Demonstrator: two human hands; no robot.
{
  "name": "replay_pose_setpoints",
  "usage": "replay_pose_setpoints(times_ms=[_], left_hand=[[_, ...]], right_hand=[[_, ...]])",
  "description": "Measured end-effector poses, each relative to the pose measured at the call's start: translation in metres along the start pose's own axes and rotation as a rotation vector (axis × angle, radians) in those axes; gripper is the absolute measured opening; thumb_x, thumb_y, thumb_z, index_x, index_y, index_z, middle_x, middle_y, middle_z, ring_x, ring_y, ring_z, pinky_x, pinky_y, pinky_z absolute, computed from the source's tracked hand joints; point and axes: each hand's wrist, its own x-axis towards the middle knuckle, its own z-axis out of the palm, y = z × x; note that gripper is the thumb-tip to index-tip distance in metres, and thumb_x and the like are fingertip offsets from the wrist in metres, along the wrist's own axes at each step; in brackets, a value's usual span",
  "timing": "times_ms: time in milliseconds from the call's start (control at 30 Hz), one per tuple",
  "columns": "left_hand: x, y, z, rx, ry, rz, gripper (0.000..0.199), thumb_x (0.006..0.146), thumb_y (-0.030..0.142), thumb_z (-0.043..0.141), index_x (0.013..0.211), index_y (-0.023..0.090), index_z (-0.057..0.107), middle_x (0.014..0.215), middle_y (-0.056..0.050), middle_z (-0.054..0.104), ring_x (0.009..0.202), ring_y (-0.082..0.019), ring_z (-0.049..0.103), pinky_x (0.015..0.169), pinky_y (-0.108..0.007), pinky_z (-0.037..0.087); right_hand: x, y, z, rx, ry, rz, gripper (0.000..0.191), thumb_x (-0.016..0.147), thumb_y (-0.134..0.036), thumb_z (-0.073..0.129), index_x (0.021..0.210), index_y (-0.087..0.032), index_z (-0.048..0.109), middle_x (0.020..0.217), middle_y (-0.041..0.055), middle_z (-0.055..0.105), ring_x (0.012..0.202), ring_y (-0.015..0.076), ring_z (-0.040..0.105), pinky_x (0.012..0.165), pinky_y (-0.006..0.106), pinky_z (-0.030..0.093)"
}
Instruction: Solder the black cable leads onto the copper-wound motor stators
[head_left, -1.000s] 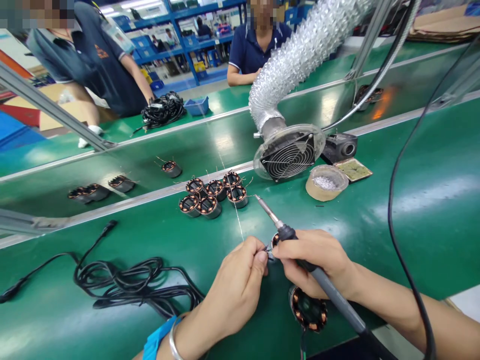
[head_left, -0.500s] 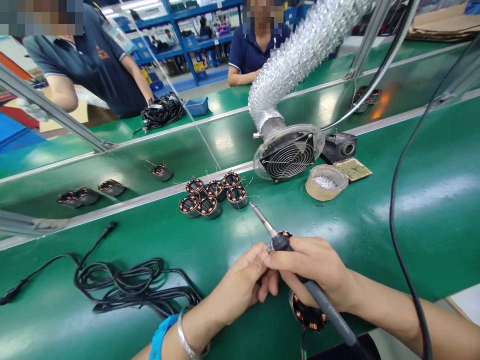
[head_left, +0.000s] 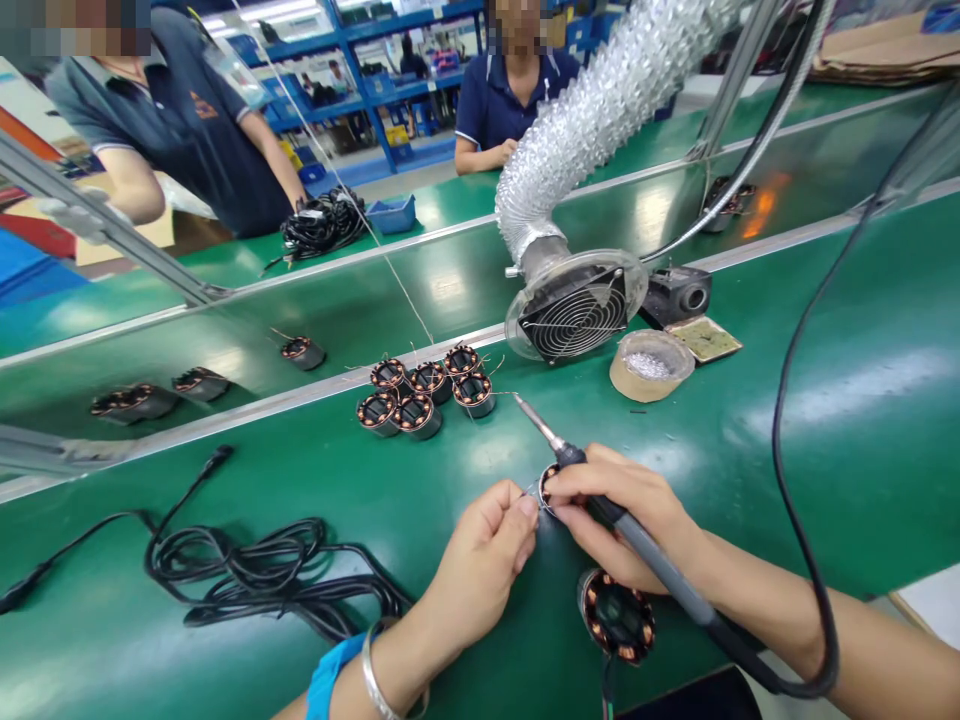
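Note:
In the head view my right hand [head_left: 637,510] holds a soldering iron [head_left: 649,550], its metal tip pointing up and left. The fingers of that hand also grip a small copper-wound coil [head_left: 548,488], partly hidden behind them. My left hand [head_left: 487,550] is pinched on a thin wire at the coil's left side. Below my right hand a larger wound coil [head_left: 616,617] lies on the green bench, with leads running down from it. Several similar coils [head_left: 416,415] stand grouped beyond my hands, near the metal rail.
A fan with a silver duct [head_left: 581,315] stands over the bench. Right of it are a round tub [head_left: 651,367], a sponge tray [head_left: 703,340] and a black holder [head_left: 679,295]. Black cables [head_left: 277,570] lie at left. More coils ride the conveyor [head_left: 442,280]; two people are behind it.
My hands have moved slightly apart, uncovering the small coil. The iron has shifted right and the lower coil shows more. Coils on the conveyor have moved left.

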Motion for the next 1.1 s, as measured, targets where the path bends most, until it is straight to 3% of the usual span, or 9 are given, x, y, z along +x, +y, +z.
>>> replay_pose_setpoints(times_ms=[133,267,433,600,767,933,1100], left_hand=[[0.003,0.000,0.003,0.034,0.069,0.025,0.052,0.079,0.065,0.063,0.065,0.020,0.041,0.048,0.011,0.035,0.040,-0.004,0.019,0.038,-0.018,0.014],[0.003,-0.001,0.005,0.054,0.115,0.017,0.053,0.077,0.067,0.064,0.066,0.020,0.041,0.049,0.011,0.034,0.041,-0.004,0.019,0.039,-0.018,0.016],[0.003,-0.002,0.005,0.094,0.137,0.018,0.053,0.078,0.068,0.061,0.065,0.020,0.041,0.050,0.010,0.034,0.043,-0.005,0.020,0.039,-0.018,0.016],[0.002,-0.003,0.006,0.146,0.153,0.019,0.050,0.081,0.063,0.060,0.064,0.021,0.040,0.050,0.010,0.035,0.043,-0.005,0.021,0.039,-0.018,0.017],[0.001,-0.001,0.007,0.161,0.166,0.028,0.049,0.082,0.060,0.060,0.062,0.021,0.039,0.049,0.009,0.034,0.043,-0.006,0.022,0.039,-0.019,0.018],[0.001,-0.004,0.007,0.131,0.177,0.030,0.047,0.082,0.060,0.061,0.065,0.021,0.041,0.050,0.010,0.034,0.043,-0.006,0.021,0.040,-0.018,0.018],[0.003,-0.006,0.009,0.083,0.193,0.036,0.051,0.082,0.063,0.060,0.066,0.021,0.037,0.051,0.011,0.031,0.044,-0.006,0.019,0.040,-0.018,0.018]], right_hand=[[0.005,0.001,0.010,-0.126,0.099,-0.008,0.026,0.085,-0.003,0.054,0.106,-0.018,0.062,0.083,0.0020,0.069,0.065,0.0133,0.053,0.061,0.026,0.047],[0.005,0.002,0.012,-0.172,0.089,-0.112,0.028,0.088,-0.004,0.051,0.110,-0.017,0.061,0.077,0.0024,0.067,0.062,0.0141,0.052,0.059,0.026,0.046],[0.000,0.001,0.009,-0.159,0.061,-0.125,0.028,0.087,-0.005,0.052,0.112,-0.015,0.061,0.074,0.0030,0.063,0.063,0.0152,0.051,0.061,0.028,0.047],[-0.006,-0.004,-0.005,-0.097,0.069,-0.102,0.034,0.088,-0.001,0.049,0.117,-0.014,0.061,0.079,0.0039,0.067,0.063,0.0140,0.050,0.062,0.028,0.047],[-0.007,-0.011,-0.015,-0.013,0.071,0.036,0.039,0.089,-0.005,0.055,0.126,-0.018,0.058,0.095,0.0032,0.073,0.073,0.0128,0.059,0.068,0.026,0.050],[-0.001,-0.009,0.002,-0.032,0.057,0.059,0.030,0.085,-0.006,0.060,0.112,-0.018,0.062,0.093,0.0023,0.073,0.067,0.0122,0.058,0.064,0.026,0.050],[0.006,0.000,0.010,-0.164,0.133,-0.049,0.026,0.088,-0.003,0.054,0.109,-0.017,0.062,0.087,0.0034,0.072,0.066,0.0138,0.056,0.062,0.027,0.049]])
